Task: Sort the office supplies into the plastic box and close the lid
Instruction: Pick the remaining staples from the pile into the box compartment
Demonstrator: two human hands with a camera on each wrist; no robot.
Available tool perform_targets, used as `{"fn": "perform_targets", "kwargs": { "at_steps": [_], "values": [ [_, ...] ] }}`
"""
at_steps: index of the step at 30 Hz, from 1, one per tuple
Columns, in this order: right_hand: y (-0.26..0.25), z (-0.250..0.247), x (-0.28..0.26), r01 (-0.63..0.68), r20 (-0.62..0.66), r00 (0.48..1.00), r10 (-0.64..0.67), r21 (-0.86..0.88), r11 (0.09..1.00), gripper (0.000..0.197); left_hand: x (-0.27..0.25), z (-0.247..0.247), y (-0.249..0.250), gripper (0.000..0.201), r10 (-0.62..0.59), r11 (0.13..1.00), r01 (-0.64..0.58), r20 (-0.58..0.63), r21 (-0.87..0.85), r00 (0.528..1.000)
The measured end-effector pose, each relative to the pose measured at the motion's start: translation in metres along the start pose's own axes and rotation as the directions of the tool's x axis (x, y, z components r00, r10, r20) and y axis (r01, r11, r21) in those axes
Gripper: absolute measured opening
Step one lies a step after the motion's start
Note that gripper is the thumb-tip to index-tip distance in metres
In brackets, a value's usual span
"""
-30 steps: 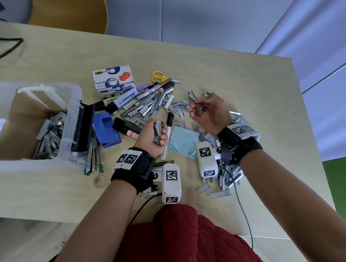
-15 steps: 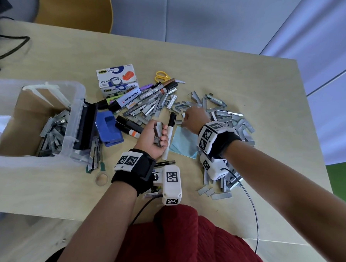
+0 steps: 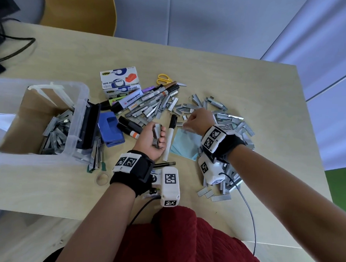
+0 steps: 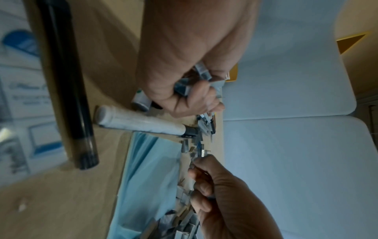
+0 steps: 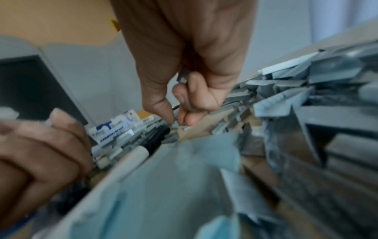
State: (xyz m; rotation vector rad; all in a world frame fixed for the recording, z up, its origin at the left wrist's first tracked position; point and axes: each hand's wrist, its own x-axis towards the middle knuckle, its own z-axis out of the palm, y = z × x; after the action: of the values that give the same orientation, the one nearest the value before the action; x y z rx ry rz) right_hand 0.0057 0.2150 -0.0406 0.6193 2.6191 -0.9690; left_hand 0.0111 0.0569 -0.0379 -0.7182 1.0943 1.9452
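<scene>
Now: your left hand [image 3: 153, 139] curls round a bundle of staple strips [image 3: 157, 134] | right hand [image 3: 198, 120] pinches one small strip from the heap [image 3: 235, 124] at right | plastic box [image 3: 76, 113] far left, open | strips light, stiff, brittle, slippery: pinch along the long sides.

Path from the staple pile [image 3: 234, 126] to the plastic box [image 3: 76, 113] is blocked low: white marker [image 3: 170, 136], black markers [image 3: 129, 126], blue hole punch [image 3: 111, 128] and a black stapler [image 3: 89, 124] against the box wall. Box mouth is open from above, lid off. Bare table [image 3: 45, 184] along the near edge, left of the left hand [image 3: 151, 139].
</scene>
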Motion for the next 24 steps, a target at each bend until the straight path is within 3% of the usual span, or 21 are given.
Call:
{"fn": "perform_targets", "kwargs": {
  "at_steps": [3,6,10,15,17,21,24],
  "values": [
    [-0.002,-0.006,-0.007,-0.020,-0.012,1.000,0.022,0.178,0.984,0.010,-0.010,0.003,0.006,0.040,0.032,0.999,-0.032,0.010,0.027,0.999],
    [-0.023,-0.011,-0.017,-0.006,0.007,1.000,0.004,0.319,0.948,0.020,-0.031,0.003,0.018,0.038,0.131,0.988,-0.134,0.047,0.078,0.990],
    [-0.075,-0.010,-0.035,0.072,0.058,0.992,-0.114,0.489,0.869,0.012,-0.072,-0.003,0.063,0.037,0.306,0.950,-0.311,0.109,0.036,0.946],
    [-0.144,0.006,-0.056,0.181,0.115,0.944,-0.310,0.606,0.774,0.012,-0.117,-0.037,0.129,0.035,0.507,0.853,-0.508,-0.040,-0.122,0.861],
    [-0.167,0.015,-0.062,0.194,0.122,0.933,-0.339,0.624,0.757,0.020,-0.122,-0.058,0.148,0.034,0.480,0.853,-0.497,-0.135,-0.156,0.867],
    [-0.198,0.029,-0.073,0.228,0.117,0.916,-0.385,0.638,0.736,0.015,-0.115,-0.088,0.166,0.031,0.285,0.932,-0.329,-0.252,-0.152,0.925],
    [-0.211,0.037,-0.076,0.237,0.097,0.919,-0.382,0.638,0.732,0.022,-0.100,-0.099,0.174,0.029,0.192,0.976,-0.214,-0.290,-0.045,0.937]
  ]
}}
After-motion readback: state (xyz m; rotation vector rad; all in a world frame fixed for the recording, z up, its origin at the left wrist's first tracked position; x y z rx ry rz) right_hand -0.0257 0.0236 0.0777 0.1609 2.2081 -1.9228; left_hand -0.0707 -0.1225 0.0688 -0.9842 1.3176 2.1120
